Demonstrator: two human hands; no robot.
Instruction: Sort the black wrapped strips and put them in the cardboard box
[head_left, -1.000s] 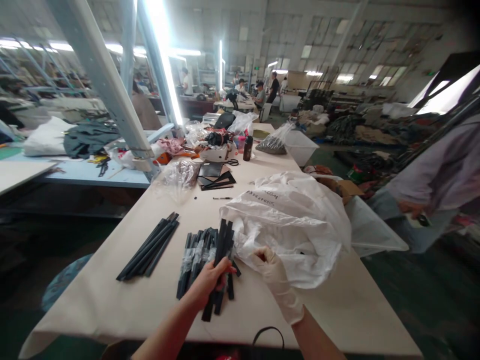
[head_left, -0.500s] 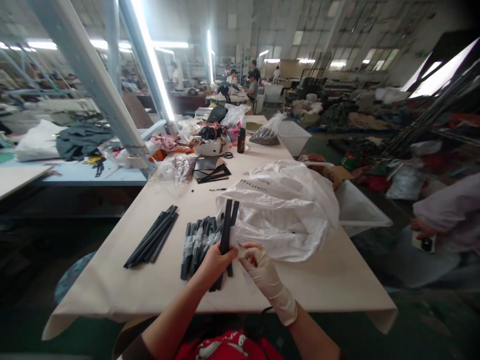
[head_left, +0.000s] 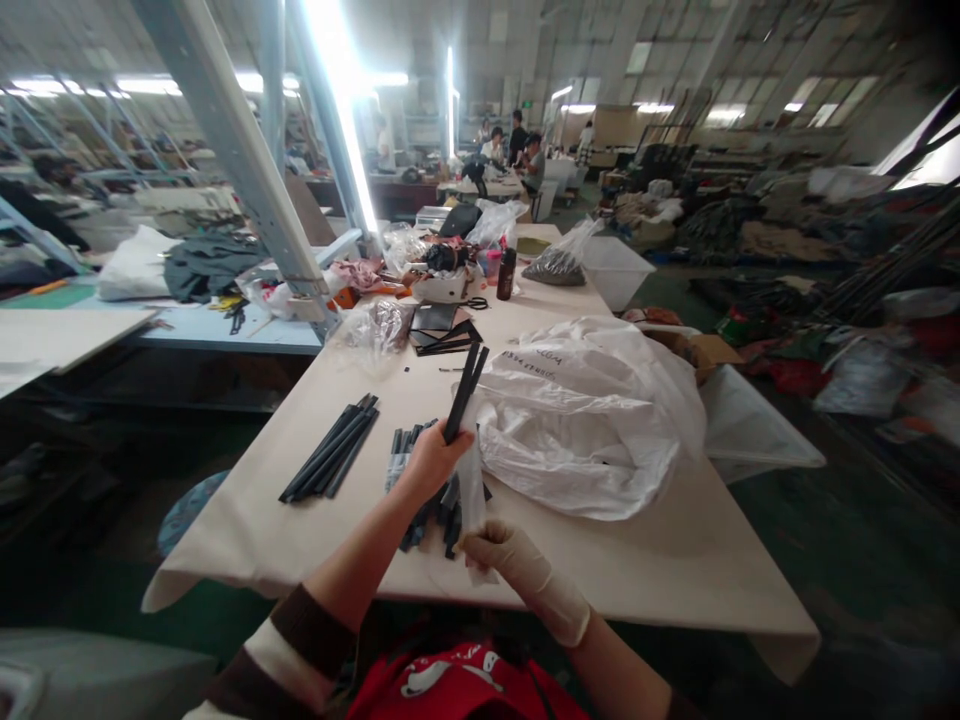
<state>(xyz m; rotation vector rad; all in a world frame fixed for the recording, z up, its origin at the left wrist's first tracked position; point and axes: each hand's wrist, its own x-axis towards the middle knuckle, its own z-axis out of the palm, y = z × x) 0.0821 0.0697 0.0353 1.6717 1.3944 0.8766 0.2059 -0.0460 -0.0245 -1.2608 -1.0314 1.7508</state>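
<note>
left hand (head_left: 431, 462) — clenched round two black strips (head_left: 465, 388) | right hand (head_left: 501, 552), gloved, pinches clear sleeve (head_left: 472, 490) | white bag (head_left: 592, 420) — scrawl illegible

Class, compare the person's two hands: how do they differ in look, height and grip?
The left hand is bare; the right hand wears a pale glove. The left hand is raised, gripping thin black strips tilted upward; the right hand sits lower, pinching whitish plastic wrapping. Both are closed above the beige table.

A white bag (head_left: 592, 430) is blocking beyond the right hand (head_left: 499, 550); black strips (head_left: 330, 462) are crowding left of the left hand (head_left: 431, 460) (bare surface (head_left: 675, 570) is lying open rightward).
</note>
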